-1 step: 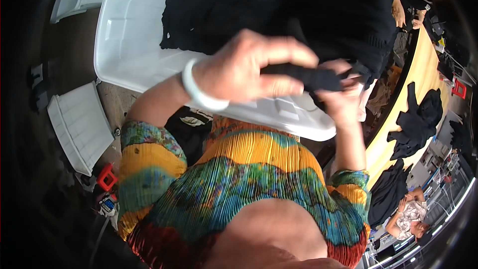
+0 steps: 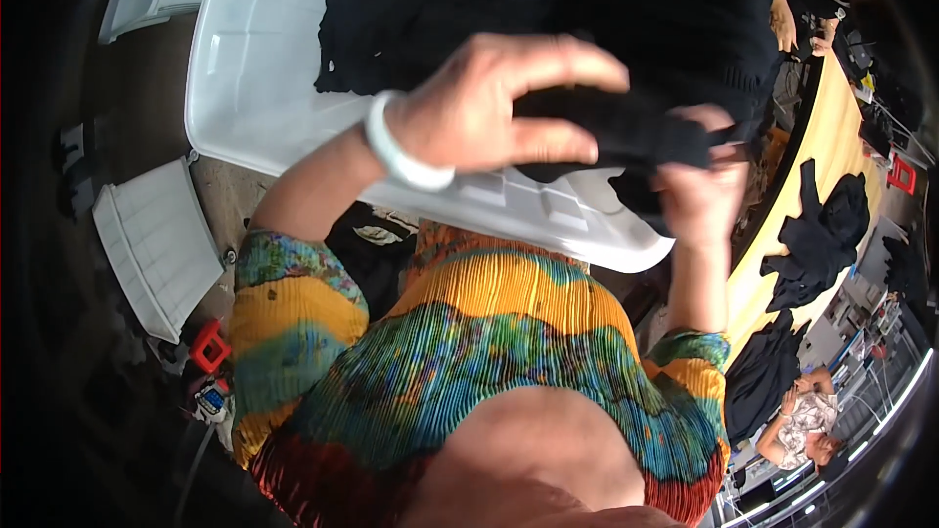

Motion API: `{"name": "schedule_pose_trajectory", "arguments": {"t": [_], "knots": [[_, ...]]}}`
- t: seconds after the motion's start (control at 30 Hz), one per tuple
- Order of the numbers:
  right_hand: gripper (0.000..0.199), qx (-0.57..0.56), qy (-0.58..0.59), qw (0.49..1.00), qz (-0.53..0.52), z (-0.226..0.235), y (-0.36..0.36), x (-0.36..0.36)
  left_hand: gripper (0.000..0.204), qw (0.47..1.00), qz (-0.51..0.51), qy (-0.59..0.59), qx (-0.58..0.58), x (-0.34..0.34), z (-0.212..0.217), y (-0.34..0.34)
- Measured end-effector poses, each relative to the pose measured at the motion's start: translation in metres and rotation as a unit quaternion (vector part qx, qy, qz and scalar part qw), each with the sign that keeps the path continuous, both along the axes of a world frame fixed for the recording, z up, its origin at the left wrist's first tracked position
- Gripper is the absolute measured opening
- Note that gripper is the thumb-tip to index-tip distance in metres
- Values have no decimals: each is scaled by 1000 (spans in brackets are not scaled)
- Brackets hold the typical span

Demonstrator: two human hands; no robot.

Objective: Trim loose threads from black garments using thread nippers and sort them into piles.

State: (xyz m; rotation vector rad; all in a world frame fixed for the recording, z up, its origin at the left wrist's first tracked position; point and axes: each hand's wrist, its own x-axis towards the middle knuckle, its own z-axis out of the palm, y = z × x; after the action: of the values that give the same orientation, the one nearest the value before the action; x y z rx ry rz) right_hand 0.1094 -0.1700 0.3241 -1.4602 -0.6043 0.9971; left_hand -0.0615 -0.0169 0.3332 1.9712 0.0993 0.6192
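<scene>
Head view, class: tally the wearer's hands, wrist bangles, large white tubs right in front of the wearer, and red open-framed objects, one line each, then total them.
Hands, left hand and right hand: 2
Pale bangle: 1
Large white tub in front: 1
Red open-framed objects, one at left, one at right: 2
Total: 6

1. We can pass a hand down at the left of the tub [image 2: 256, 78], where its white inside shows beside the black cloth [image 2: 440, 20].
2. Farther out and rightward, heaped cloth blocks us.
3. Our left hand [image 2: 558, 108] leaves a gap between thumb and fingers.
4. The tub's near rim [image 2: 587, 252] bars us below.
5. Rightward, we meet the table [image 2: 831, 127] and a co-worker's hand [image 2: 782, 24].
</scene>
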Motion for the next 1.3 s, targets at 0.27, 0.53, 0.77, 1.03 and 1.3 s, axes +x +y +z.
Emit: {"name": "schedule_pose_trajectory", "arguments": {"t": [0.27,0.53,0.77,1.03,1.3], "knots": [[34,281,37,957,67,111,-23,81,92,966,107,182,151,1,-194,-5],[35,225,-129,955,-142,138,-55,68,57,989,111,41,-93,148,-175,-74],[35,160,-219,906,-324,142,-153,315,31,972,234,13,11,212,-111,-27],[37,-106,-375,892,-230,-31,-134,350,39,911,342,230,32,285,-165,11],[33,-142,-497,844,-141,-134,-24,208,64,930,121,343,-50,155,-299,-57]]}}
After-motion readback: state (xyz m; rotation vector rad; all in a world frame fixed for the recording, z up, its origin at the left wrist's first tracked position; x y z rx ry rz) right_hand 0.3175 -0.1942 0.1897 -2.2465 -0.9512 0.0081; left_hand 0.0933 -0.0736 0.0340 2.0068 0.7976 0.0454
